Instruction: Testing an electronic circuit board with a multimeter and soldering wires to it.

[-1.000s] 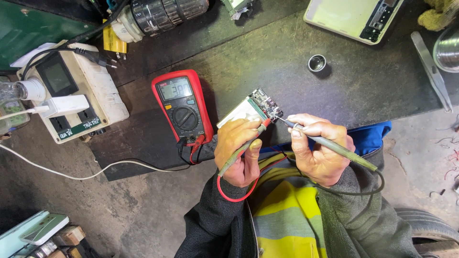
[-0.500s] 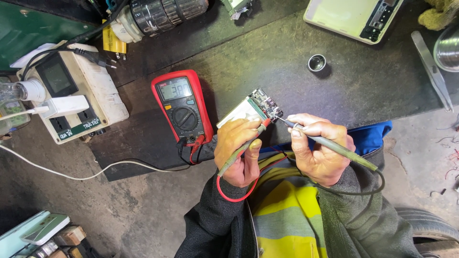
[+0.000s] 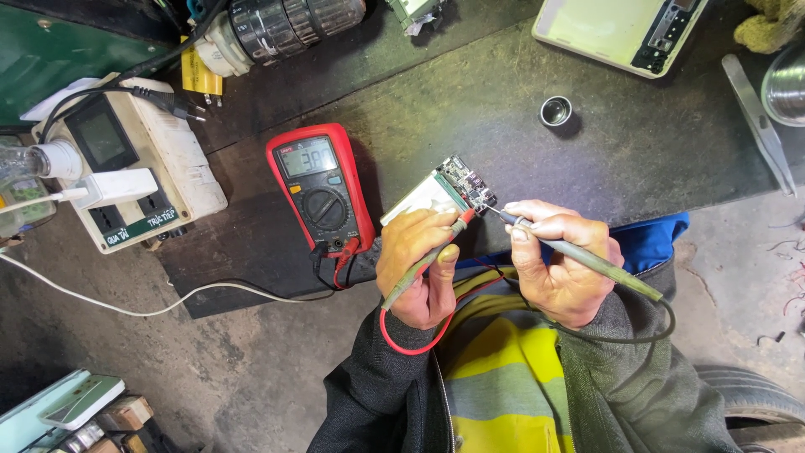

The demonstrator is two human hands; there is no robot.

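Observation:
My left hand [image 3: 421,264] grips a small white battery pack with a circuit board [image 3: 453,189] at its far end, and also pinches the red-tipped test probe [image 3: 429,262] against the board. My right hand [image 3: 560,262] holds the second grey probe [image 3: 587,258] like a pen, its metal tip touching the same board. Both probe leads, one red and one black, loop down over my lap. A red multimeter [image 3: 322,190] lies just left of my left hand on the dark bench mat [image 3: 453,101], its display lit.
A beige power strip [image 3: 134,180] with a white adapter sits at the left. A cordless drill [image 3: 285,25] lies at the top, a white device casing [image 3: 616,32] at the top right. A small metal cup [image 3: 556,110] and tweezers [image 3: 759,122] rest on the right.

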